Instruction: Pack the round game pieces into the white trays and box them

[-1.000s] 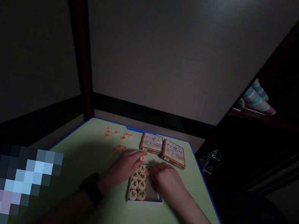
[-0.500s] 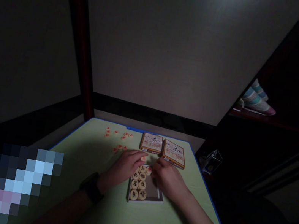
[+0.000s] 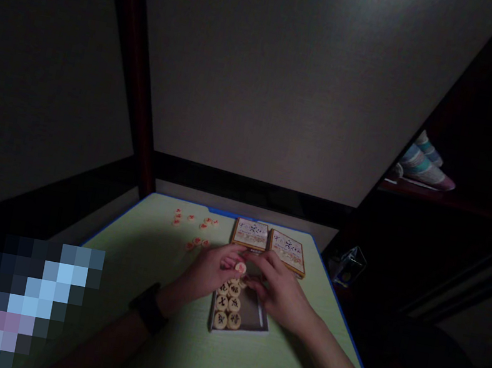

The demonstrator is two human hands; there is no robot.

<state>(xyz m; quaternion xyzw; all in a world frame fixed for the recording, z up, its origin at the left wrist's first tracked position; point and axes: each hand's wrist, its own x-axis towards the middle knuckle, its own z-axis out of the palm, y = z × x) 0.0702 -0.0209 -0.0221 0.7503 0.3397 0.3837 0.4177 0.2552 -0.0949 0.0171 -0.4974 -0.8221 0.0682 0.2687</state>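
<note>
My left hand, with a dark watch on the wrist, is closed on a round xiangqi piece with a red character, above the far end of a shallow box tray. From the other side, my right hand arches over the tray, thumb and fingers apart close to that piece; whether it touches is unclear. Several pale pieces with black characters lie in rows along the tray's left side. The hands hide the tray's far end.
Two printed boxes lie side by side at the table's far right. Loose red-character pieces are scattered toward the far left. The green table has a blue edge, and a wall panel rises behind it.
My right hand has moved left toward the piece in my left hand, and its fingers have spread. The held piece has shifted slightly right and nearer to me.
</note>
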